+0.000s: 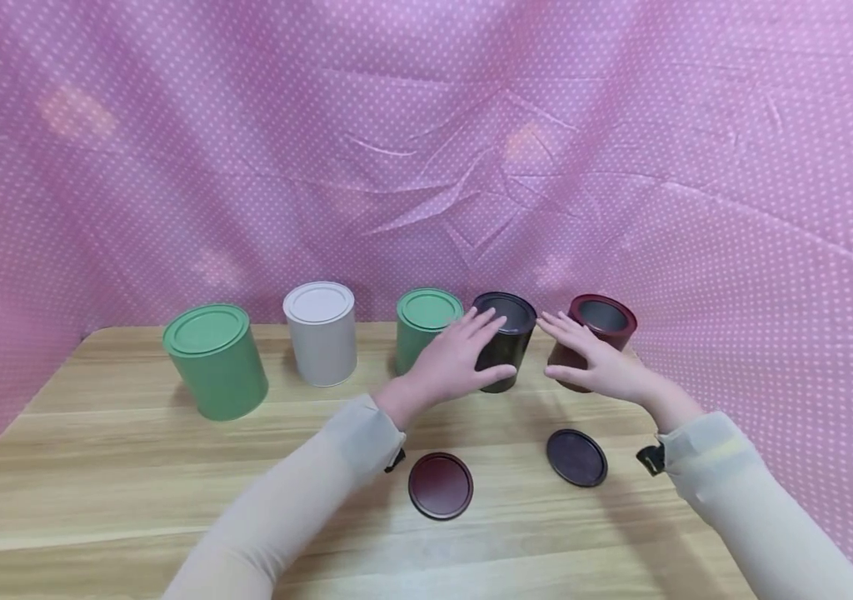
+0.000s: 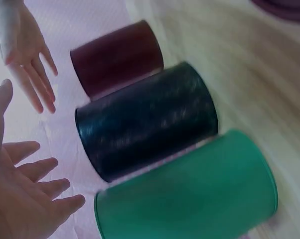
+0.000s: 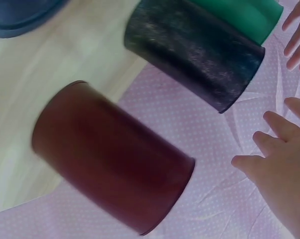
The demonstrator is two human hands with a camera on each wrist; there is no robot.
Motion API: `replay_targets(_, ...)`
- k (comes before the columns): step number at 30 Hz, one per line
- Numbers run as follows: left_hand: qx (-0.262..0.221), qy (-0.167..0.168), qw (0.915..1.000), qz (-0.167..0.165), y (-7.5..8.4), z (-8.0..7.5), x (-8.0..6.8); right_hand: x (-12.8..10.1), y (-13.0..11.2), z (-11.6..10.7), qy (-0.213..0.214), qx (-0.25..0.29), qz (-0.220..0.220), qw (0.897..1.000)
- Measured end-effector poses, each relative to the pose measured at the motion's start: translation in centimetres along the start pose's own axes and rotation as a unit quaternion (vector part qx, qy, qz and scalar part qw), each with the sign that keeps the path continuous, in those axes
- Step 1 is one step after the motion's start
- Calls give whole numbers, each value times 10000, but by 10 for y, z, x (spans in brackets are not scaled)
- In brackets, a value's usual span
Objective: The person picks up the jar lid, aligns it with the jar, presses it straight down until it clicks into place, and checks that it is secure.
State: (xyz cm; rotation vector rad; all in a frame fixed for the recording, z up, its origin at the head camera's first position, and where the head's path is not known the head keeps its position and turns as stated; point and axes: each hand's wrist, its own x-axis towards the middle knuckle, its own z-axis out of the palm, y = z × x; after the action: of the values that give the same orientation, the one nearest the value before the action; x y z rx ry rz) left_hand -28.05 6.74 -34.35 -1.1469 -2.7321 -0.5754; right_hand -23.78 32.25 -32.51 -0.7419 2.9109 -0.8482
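Observation:
Two open tins stand at the back of the wooden table (image 1: 97,467): a black tin (image 1: 511,321) and a maroon tin (image 1: 605,321). My left hand (image 1: 460,350) hovers open in front of the black tin (image 2: 147,119), fingers spread and just clear of it. In front of the maroon tin (image 3: 110,159), my right hand (image 1: 587,354) is also open and holds nothing. A maroon lid (image 1: 440,485) and a dark lid (image 1: 576,457) lie flat nearer me. Both wrist views show a gap between my left hand (image 2: 25,194) or right hand (image 3: 279,159) and the tins.
Left of the black tin stand three lidded tins: a small green tin (image 1: 422,325), a white tin (image 1: 320,333) and a larger green tin (image 1: 212,362). Pink dotted cloth (image 1: 426,150) hangs behind and beside the table.

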Motion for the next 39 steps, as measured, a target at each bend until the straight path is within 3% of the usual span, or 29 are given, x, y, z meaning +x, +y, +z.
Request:
replay_targets(5, 96, -37, 9998, 169, 14, 14, -4, -19, 8, 11, 159, -45, -117, 9998)
replay_targets(10, 173, -340, 9988, 312, 31, 33, -8, -33, 14, 19, 289, -36, -158, 9995)
replay_targets(16, 249, -462, 9979, 372, 43, 50, -8, -46, 20, 26, 191, 168, 92, 9996)
replay_targets(30, -45, -805, 9966, 181, 53, 84, 3, -76, 40, 48, 297, 327, 243, 9987)
replay_targets(39, -97, -1237, 9922, 121, 55, 100, 8, -86, 47, 54, 248, 373, 462, 9979)
